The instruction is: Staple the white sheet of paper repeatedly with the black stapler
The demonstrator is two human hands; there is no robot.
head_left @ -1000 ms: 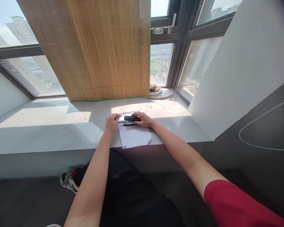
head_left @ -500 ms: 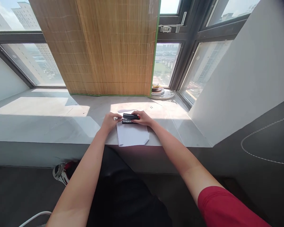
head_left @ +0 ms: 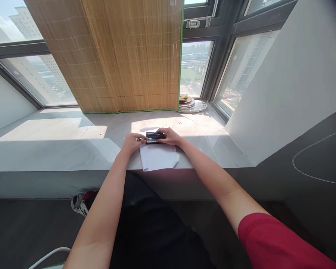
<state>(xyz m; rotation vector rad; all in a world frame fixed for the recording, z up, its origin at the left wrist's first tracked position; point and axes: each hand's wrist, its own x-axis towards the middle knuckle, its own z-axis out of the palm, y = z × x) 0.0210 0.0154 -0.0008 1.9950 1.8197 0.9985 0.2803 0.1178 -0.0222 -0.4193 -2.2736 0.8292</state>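
Observation:
A black stapler with a red end lies sideways over white paper sheets on the window sill. Its top arm is raised from its base, with a silvery part between them. My right hand is closed around the stapler's right, red end. At the stapler's left end, my left hand has its fingers pinched together by the front tip; what they hold is too small to make out. The paper reaches the sill's front edge, one corner folded.
A bamboo blind hangs down to the sill behind the hands. Stacked plates stand at the back right by the window. A white cable and a shoe show below.
The view has tilted and shifted slightly. My left fingers have moved a little at the stapler's left end. My right hand keeps its hold on the stapler.

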